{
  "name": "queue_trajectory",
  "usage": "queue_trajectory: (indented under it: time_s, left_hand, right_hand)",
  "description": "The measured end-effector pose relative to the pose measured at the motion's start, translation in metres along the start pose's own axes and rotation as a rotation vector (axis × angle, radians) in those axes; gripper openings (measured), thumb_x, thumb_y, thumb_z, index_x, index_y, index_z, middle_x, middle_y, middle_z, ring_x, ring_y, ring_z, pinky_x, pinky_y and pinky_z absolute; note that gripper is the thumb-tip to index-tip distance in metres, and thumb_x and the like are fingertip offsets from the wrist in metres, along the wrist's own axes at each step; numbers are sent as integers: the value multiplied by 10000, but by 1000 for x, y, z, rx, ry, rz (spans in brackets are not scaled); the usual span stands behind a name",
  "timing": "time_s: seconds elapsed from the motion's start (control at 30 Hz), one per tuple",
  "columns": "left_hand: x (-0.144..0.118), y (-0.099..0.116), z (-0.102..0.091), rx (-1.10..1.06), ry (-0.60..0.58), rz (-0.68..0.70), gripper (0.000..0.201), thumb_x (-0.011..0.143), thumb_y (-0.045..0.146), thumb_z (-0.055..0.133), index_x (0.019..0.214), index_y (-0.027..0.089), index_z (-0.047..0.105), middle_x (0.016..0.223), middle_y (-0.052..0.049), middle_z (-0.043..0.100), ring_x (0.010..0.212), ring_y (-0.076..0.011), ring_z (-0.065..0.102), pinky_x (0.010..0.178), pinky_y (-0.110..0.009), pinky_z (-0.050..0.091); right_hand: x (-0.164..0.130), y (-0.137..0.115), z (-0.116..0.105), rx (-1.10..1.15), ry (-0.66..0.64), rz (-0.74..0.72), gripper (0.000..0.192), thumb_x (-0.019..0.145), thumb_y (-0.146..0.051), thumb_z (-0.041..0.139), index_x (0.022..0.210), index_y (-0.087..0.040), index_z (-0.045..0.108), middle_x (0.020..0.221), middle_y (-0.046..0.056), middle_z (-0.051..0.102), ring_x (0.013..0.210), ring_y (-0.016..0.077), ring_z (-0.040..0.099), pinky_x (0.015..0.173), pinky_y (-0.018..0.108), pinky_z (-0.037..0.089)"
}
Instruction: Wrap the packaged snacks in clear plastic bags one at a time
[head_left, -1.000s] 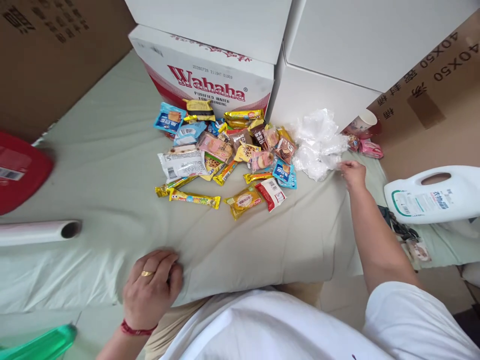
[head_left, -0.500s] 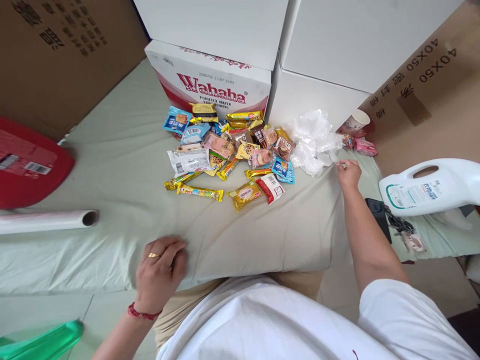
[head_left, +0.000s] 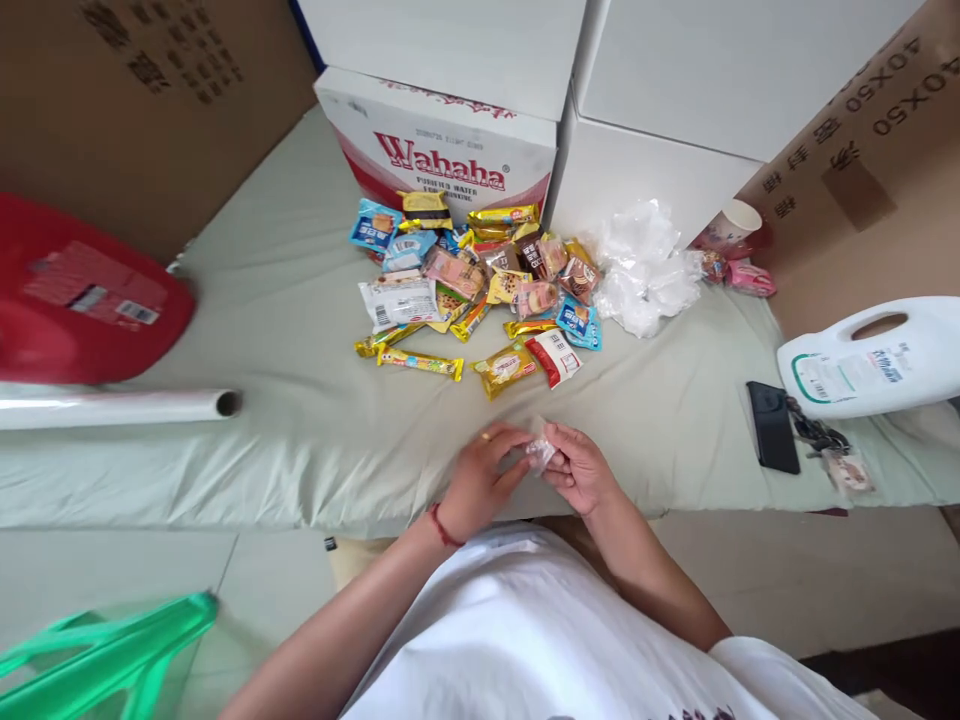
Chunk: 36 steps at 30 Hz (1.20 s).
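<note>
Close in front of my body, a small clear plastic bag (head_left: 540, 453) is pinched between both hands. My left hand (head_left: 484, 478) grips its left side with thumb and fingers, a ring on one finger. On the other side my right hand (head_left: 579, 466) holds it between thumb and forefinger. Beyond the hands lies a heap of wrapped snacks (head_left: 457, 270). Nearest to my fingers are a yellow snack packet (head_left: 504, 368) and a red and white packet (head_left: 554, 358). A pile of clear plastic bags (head_left: 643, 268) sits right of the heap.
A Wahaha carton (head_left: 442, 150) and white boxes stand behind the snacks. To the left are a red jug (head_left: 90, 290) and a roll of film (head_left: 120, 406). A white detergent bottle (head_left: 870, 355), a phone (head_left: 772, 427) and keys lie right. A green stool (head_left: 112, 640) stands below.
My right hand has come from the bag pile to the front middle with a clear bag. My left hand has moved right and taken hold of it too. The view has shifted slightly.
</note>
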<state>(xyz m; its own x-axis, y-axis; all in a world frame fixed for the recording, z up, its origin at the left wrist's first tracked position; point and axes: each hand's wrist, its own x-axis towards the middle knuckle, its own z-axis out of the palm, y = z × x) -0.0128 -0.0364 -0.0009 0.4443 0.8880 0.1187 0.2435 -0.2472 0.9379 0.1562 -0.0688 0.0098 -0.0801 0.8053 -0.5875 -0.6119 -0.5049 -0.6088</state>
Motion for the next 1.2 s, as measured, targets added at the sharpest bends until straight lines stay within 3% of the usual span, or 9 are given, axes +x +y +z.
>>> queue_trajectory:
  time_s: [0.13, 0.27, 0.37, 0.5, 0.57, 0.67, 0.9, 1.1, 1.2]
  left_hand:
    - [9, -10, 14, -236, 100, -279, 216, 877, 388, 646, 916, 207, 758, 799, -29, 725, 690, -155, 633, 654, -271, 505]
    - [8, -10, 14, -337, 160, -404, 283, 855, 457, 639, 889, 198, 746, 693, -1, 671, 580, -132, 553, 567, -256, 454]
    - [8, -9, 11, -374, 135, -416, 286, 851, 477, 639, 845, 197, 700, 660, 14, 621, 575, -127, 527, 557, -248, 439]
    - [5, -8, 3, -402, 178, -388, 295, 883, 492, 630, 836, 201, 633, 734, -5, 628, 658, -138, 550, 599, -247, 443]
    - [3, -3, 1, -325, 230, -283, 285, 845, 472, 711, 920, 203, 649, 854, -30, 654, 731, -148, 565, 649, -259, 455]
    - [3, 5, 1, -227, 153, -107, 318, 769, 423, 814, 997, 224, 719, 955, -62, 686, 868, -197, 598, 751, -303, 475]
    - [11, -5, 4, -601, 105, -382, 252, 836, 435, 746, 833, 187, 703, 776, -4, 648, 702, -133, 542, 696, -269, 431]
    - [13, 0, 5, -480, 80, -279, 259, 813, 429, 779, 915, 195, 733, 916, -33, 663, 831, -159, 591, 764, -278, 448]
    - [16, 2, 9, -480, 89, -274, 247, 817, 432, 767, 789, 189, 734, 817, -23, 633, 777, -153, 566, 738, -280, 432]
  right_hand:
    - [5, -4, 3, -13, -2, -132, 509, 671, -629, 873, 791, -188, 648, 653, -32, 550, 507, 58, 345, 434, 184, 307]
    - [2, 2, 1, -372, -11, -331, 402, 673, -497, 914, 888, -212, 727, 784, -12, 641, 700, 112, 521, 644, 239, 443]
    - [2, 8, -1, -486, 40, -358, 360, 697, -505, 887, 794, -204, 713, 668, -32, 596, 629, 106, 474, 604, 246, 397]
    - [3, 4, -2, -318, 93, -285, 426, 626, -526, 919, 751, -196, 681, 631, -47, 549, 535, 74, 374, 508, 231, 322]
    - [2, 0, -1, -277, 113, -273, 445, 605, -520, 935, 712, -192, 655, 607, -55, 517, 509, 60, 334, 475, 220, 273]
    - [1, -2, 1, -309, 96, -262, 457, 629, -532, 925, 673, -187, 629, 561, -59, 482, 486, 54, 302, 457, 218, 228]
    - [0, -5, -1, -173, -19, -210, 435, 711, -518, 888, 714, -203, 588, 623, -44, 526, 528, 62, 363, 512, 205, 294]
    - [-2, -8, -2, -261, 16, -258, 412, 730, -531, 862, 706, -197, 622, 617, -33, 516, 544, 75, 360, 513, 216, 269]
    - [-3, -8, 4, -325, 14, -283, 394, 741, -528, 843, 697, -191, 643, 621, -20, 538, 553, 80, 380, 511, 222, 259]
